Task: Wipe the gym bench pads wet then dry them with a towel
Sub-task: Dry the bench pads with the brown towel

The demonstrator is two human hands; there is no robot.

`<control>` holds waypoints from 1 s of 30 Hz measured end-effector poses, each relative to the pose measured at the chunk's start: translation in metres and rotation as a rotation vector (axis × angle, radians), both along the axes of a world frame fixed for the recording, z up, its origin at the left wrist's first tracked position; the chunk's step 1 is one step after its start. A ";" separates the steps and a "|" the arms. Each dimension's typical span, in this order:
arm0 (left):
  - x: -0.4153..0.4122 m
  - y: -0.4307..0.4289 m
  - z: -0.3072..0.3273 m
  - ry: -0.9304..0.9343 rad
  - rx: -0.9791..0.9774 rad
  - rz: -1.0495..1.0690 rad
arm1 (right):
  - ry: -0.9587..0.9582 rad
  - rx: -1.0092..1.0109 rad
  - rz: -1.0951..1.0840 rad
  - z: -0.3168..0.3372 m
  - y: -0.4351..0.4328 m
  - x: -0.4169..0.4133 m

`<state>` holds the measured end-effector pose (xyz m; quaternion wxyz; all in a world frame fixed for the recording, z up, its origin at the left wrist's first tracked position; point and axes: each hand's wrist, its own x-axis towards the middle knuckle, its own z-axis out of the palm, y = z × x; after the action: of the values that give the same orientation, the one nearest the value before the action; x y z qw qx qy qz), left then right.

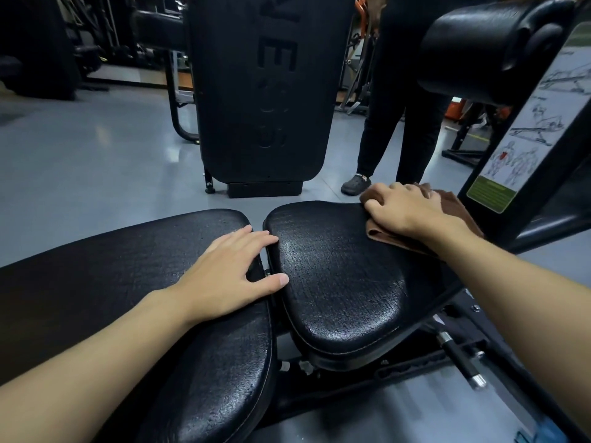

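Two black bench pads lie before me: a long back pad (96,282) on the left and a shorter seat pad (339,282) on the right, with a narrow gap between them. The seat pad's surface glistens. My left hand (230,273) rests flat on the end of the back pad, fingers straight, the thumb reaching over the gap. My right hand (406,209) presses on a folded brown towel (447,203) at the seat pad's far right edge, its fingers curled over the cloth.
A person in black trousers (396,129) stands just beyond the seat pad. A tall black upright pad (259,91) rises straight ahead. A roller pad (486,46) and an exercise chart (524,139) are at the right. Grey floor lies left.
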<state>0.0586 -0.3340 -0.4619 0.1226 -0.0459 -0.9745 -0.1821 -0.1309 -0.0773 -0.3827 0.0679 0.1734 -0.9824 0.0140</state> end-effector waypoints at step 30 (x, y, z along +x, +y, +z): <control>0.000 -0.002 0.001 -0.016 -0.036 -0.010 | 0.125 -0.104 -0.017 -0.009 0.048 0.047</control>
<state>0.0583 -0.3357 -0.4608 0.1129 -0.0516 -0.9784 -0.1654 -0.0844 -0.0293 -0.3920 0.1383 0.1619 -0.9756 0.0533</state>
